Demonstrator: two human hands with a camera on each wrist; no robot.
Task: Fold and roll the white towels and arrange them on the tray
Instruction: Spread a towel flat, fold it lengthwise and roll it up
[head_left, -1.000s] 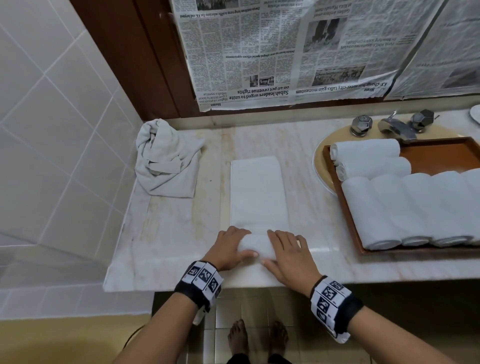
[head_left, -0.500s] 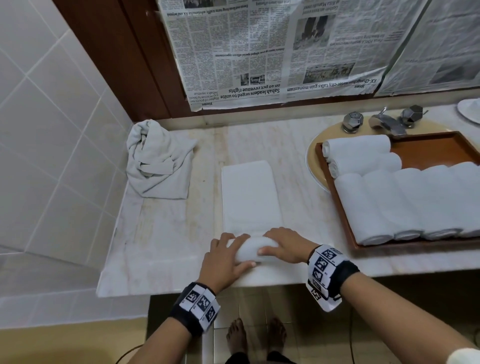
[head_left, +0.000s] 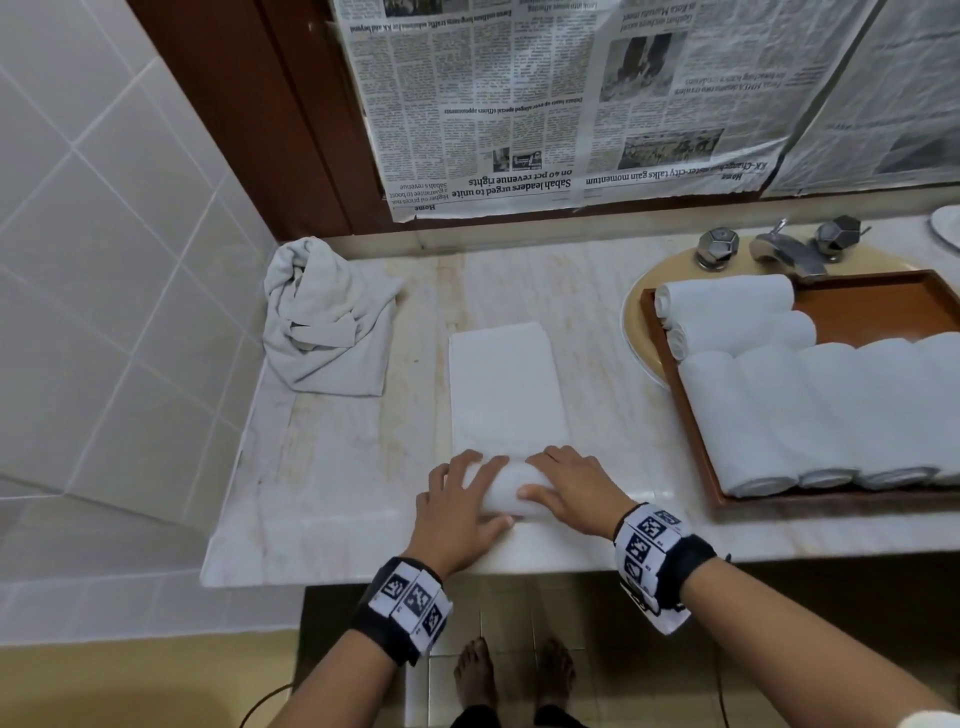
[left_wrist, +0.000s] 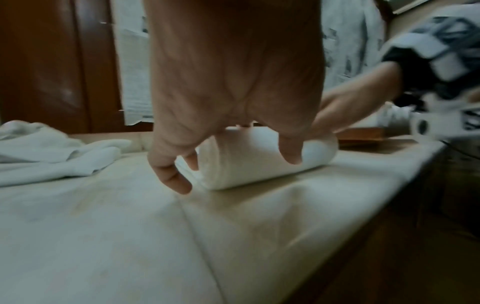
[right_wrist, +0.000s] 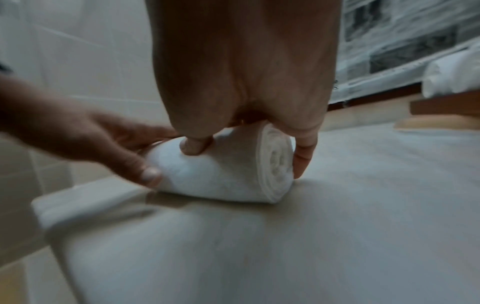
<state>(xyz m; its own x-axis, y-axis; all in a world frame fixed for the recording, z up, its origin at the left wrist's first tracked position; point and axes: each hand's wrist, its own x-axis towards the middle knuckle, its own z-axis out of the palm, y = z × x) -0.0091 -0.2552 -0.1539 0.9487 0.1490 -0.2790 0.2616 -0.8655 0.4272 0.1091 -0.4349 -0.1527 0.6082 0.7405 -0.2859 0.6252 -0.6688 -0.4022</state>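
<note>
A white towel (head_left: 506, 395), folded into a long strip, lies on the marble counter (head_left: 332, 467), and its near end is rolled up into a roll (left_wrist: 259, 162) (right_wrist: 228, 174). My left hand (head_left: 467, 493) grips the roll's left half, fingers over the top and thumb on the near side. On the right half, my right hand (head_left: 545, 475) holds it with the thumb pressed into the cloth and the little finger against the spiral end. At the right, a brown wooden tray (head_left: 883, 306) carries several rolled white towels (head_left: 779, 410).
A crumpled white towel (head_left: 327, 322) lies at the back left against the tiled wall. The tray sits over a beige sink (head_left: 636, 312) with a chrome faucet (head_left: 789, 249) behind it. Newspaper (head_left: 545, 104) covers the wall behind. The counter's front edge is just behind my wrists.
Both hands went from lying on the towel's near end to wrapping around it. The roll has grown thicker and moved away from me, and the flat part is shorter.
</note>
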